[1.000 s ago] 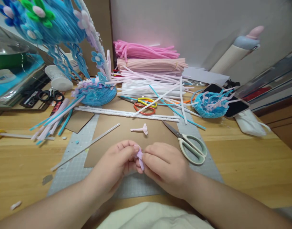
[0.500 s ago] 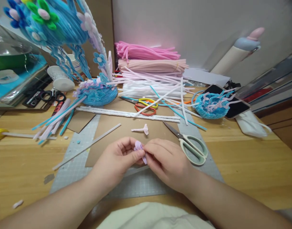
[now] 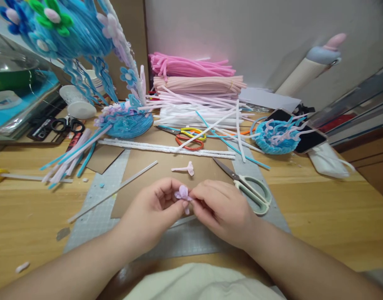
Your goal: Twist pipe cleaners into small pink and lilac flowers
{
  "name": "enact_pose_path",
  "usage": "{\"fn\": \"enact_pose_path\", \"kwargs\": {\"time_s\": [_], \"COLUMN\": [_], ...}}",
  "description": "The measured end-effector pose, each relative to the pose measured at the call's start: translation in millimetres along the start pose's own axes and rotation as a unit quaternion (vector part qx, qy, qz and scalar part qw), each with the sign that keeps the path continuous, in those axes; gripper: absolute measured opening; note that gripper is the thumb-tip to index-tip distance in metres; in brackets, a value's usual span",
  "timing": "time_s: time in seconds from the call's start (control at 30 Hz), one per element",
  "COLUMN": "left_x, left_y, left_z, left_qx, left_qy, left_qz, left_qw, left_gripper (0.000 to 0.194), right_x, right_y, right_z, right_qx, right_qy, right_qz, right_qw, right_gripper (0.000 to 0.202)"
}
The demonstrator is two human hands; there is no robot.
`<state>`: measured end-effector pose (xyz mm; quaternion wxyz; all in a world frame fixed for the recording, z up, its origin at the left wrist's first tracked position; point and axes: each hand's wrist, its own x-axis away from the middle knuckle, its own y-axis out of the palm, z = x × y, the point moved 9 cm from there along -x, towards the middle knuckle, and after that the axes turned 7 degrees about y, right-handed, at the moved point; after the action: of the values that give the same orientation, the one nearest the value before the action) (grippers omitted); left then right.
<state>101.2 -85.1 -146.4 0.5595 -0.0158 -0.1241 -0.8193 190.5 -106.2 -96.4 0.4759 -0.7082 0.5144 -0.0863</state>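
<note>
A small lilac pipe-cleaner flower point(image 3: 183, 192) is held between both hands, low over the brown cardboard. My left hand point(image 3: 155, 210) is closed, pinching the flower between thumb and fingers. The fingertips of my right hand point(image 3: 221, 208) pinch its right side, at a petal. Part of the flower is hidden by my fingers. Just beyond it lies a pale pink pipe-cleaner flower with a stem point(image 3: 187, 168). Green-handled scissors point(image 3: 255, 193) rest to the right of my right hand, blades pointing away to the left.
Bundles of pipe cleaners point(image 3: 199, 85) are stacked against the wall. Red-and-yellow scissors point(image 3: 190, 139) lie in front of them. A blue pipe-cleaner sculpture point(image 3: 125, 125) stands at left, and a blue basket-like piece point(image 3: 277, 135) at right. A clear glue stick point(image 3: 113, 191) crosses the mat point(image 3: 85, 225).
The lilac flower has turned between my fingers, so its petals now show more openly. Both hands stay close together in nearly the same place. The view has shifted slightly.
</note>
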Motion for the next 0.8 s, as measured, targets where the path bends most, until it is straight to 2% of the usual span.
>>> {"fn": "enact_pose_path", "kwargs": {"time_s": [0.23,0.4,0.5,0.6,0.7,0.8], "left_x": [1.9,3.3,2.6,1.2,-0.8,-2.5], "left_y": [-0.3,5.9,5.8,6.3,3.3,-0.1], "left_z": [0.6,-0.3,1.9,1.9,-3.8,-9.4], "left_qx": [-0.051,-0.077,-0.116,-0.071,0.023,0.066], "left_qy": [0.028,0.046,0.063,0.053,0.015,-0.005], "left_qz": [-0.005,-0.068,-0.084,-0.086,-0.059,-0.038], "left_qw": [0.998,0.994,0.988,0.992,0.998,0.997], "left_gripper": [0.007,0.006,0.005,0.005,0.009,0.009], "right_x": [1.5,-1.1,-2.3,-1.7,0.1,1.6], "right_y": [1.8,-1.1,-1.7,-1.6,-1.6,-1.9], "right_z": [0.0,4.2,8.8,9.4,5.8,1.1], "right_qx": [-0.018,-0.086,-0.108,-0.100,-0.061,-0.029], "right_qy": [0.007,0.039,0.069,0.066,0.033,0.004], "right_qz": [0.001,0.009,0.014,0.017,0.017,0.018], "right_qw": [1.000,0.995,0.992,0.993,0.997,0.999], "right_gripper": [0.010,0.010,0.010,0.010,0.009,0.010]}}
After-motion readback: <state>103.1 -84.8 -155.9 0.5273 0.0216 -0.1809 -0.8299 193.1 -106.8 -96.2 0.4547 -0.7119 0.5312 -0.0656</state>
